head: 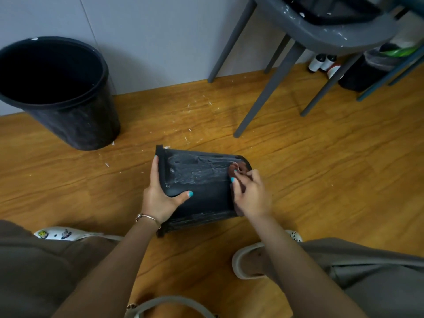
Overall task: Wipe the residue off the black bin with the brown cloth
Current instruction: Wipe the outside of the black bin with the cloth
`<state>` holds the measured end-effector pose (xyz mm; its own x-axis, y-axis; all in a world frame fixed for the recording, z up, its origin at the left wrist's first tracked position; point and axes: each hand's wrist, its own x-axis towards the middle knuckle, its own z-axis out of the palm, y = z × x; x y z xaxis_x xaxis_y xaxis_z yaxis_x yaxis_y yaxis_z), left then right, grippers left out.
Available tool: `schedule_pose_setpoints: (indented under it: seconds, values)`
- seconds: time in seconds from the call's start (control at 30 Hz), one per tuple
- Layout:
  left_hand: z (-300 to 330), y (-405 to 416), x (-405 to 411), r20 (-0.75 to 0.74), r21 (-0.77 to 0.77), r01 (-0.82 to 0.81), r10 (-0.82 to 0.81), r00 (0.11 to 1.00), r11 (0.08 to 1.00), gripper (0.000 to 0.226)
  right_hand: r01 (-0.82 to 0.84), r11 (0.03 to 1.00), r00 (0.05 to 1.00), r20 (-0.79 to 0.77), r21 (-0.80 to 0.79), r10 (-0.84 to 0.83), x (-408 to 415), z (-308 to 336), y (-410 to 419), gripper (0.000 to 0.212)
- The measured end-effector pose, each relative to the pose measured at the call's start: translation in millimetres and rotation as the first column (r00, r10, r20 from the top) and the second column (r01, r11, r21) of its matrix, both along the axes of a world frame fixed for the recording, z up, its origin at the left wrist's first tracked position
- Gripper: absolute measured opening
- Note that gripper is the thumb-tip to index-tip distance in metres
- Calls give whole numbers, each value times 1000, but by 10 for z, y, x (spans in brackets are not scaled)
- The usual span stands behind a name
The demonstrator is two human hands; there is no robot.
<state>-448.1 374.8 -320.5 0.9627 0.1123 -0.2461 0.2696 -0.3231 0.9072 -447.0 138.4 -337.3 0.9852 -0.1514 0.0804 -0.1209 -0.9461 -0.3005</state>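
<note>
A black bin (202, 180) lies on its side on the wooden floor in front of me, its upper wall smeared with whitish residue. My left hand (160, 193) grips the bin near its rim, thumb across the wall and fingers round the far edge. My right hand (249, 193) pinches a small bunched brown cloth (237, 167) and presses it on the bin's wall near the base end. Most of the cloth is hidden under the fingers.
A second black bin (57, 92) stands upright at the back left by the grey wall. A grey chair (321, 31) stands at the back right, one leg (263, 95) close behind the lying bin. White flecks dot the floor (321, 168). My knees and shoes frame the bottom.
</note>
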Motion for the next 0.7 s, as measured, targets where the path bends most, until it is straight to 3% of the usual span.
schedule_pose_setpoints:
  seconds: [0.17, 0.33, 0.37, 0.5, 0.57, 0.63, 0.7]
  values:
    - [33, -8, 43, -14, -1, 0, 0, 1000, 1000, 123, 336, 942, 937, -96, -1, -335, 159, 115, -107, 32]
    - [43, 10, 78, -56, 4, 6, -6, 998, 1000, 123, -58, 998, 998, -17, 16, 58, 0, 72, 203, 30]
    - [48, 7, 76, -56, 3, 6, -6, 998, 1000, 123, -47, 999, 998, -30, 15, 48, 34, 78, 68, 29]
    - [75, -11, 72, -66, 0, -7, 7, 998, 1000, 124, 313, 950, 945, -109, 14, -309, 150, 130, -136, 30]
    - [79, -1, 53, -69, -1, -6, 6, 998, 1000, 124, 216, 976, 972, -97, 11, -214, 102, 166, 85, 31]
    - [78, 10, 29, -71, 0, 0, 0, 997, 1000, 124, -7, 1000, 999, -52, 25, 8, -60, 126, 214, 30]
    - [68, 17, 18, -73, -2, 10, -10, 997, 1000, 124, -47, 999, 997, -59, 3, 47, -61, 89, 35, 29]
